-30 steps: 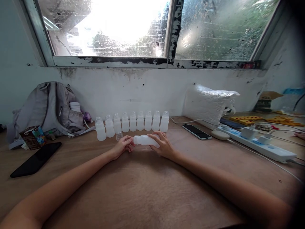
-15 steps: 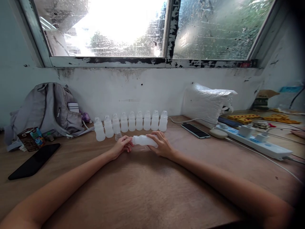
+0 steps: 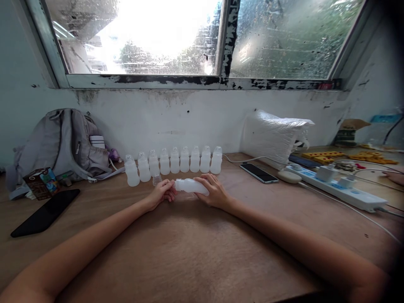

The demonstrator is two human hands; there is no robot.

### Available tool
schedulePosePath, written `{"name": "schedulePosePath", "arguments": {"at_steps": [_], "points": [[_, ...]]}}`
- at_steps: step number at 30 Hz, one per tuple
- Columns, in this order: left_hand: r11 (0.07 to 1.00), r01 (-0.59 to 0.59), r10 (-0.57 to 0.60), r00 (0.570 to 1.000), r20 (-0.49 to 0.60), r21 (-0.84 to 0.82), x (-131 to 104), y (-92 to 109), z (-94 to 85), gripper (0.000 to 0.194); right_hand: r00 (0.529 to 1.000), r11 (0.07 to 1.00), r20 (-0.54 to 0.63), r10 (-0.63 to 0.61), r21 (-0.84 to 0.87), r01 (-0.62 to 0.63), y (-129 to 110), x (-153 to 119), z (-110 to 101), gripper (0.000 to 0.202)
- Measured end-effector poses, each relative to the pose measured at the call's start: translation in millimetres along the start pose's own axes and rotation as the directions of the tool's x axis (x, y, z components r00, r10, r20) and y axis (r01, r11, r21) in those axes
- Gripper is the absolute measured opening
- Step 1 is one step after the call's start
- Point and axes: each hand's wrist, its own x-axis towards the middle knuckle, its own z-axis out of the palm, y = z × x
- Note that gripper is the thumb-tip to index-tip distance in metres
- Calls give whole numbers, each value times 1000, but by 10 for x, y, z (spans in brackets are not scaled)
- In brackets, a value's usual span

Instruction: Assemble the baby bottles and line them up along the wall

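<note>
A frosted white baby bottle (image 3: 189, 186) lies sideways just above the table, its neck pointing left. My right hand (image 3: 212, 189) is wrapped round its base end. At the neck end, my left hand (image 3: 164, 192) has its fingers pinched together; whatever sits between the fingertips is hidden. Beside the left hand, a clear bottle cap (image 3: 157, 180) rests on the table. Behind both hands stands a row of several similar capped baby bottles (image 3: 174, 160), upright near the wall.
A grey backpack (image 3: 67, 145), a small carton (image 3: 42, 184) and a black tablet-like slab (image 3: 46, 213) lie on the left. To the right are a phone (image 3: 259, 172), a white padded bag (image 3: 271, 134), a power strip (image 3: 341, 187) with cables and another person's hand (image 3: 394, 176).
</note>
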Motion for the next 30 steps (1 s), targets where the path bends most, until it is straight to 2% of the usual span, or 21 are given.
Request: {"name": "schedulePosePath", "arguments": {"at_steps": [11, 16, 21, 25, 30], "points": [[998, -15, 15, 1000, 3, 67, 7, -10, 23, 37, 1000, 1000, 12, 4, 30, -5, -4, 11, -14, 39], [993, -92, 96, 994, -53, 73, -15, 2, 33, 31, 999, 997, 7, 31, 75, -32, -2, 22, -24, 45], [977, -174, 183, 981, -59, 124, -57, 42, 45, 36, 999, 994, 16, 40, 101, -41, -6, 26, -30, 43], [984, -157, 162, 985, -52, 82, -60, 58, 47, 34, 999, 993, 24, 41, 111, -44, -11, 28, -33, 44], [993, -119, 121, 987, -104, 26, -33, 32, 40, 29, 999, 994, 18, 28, 101, -30, 3, 23, -16, 47]]}}
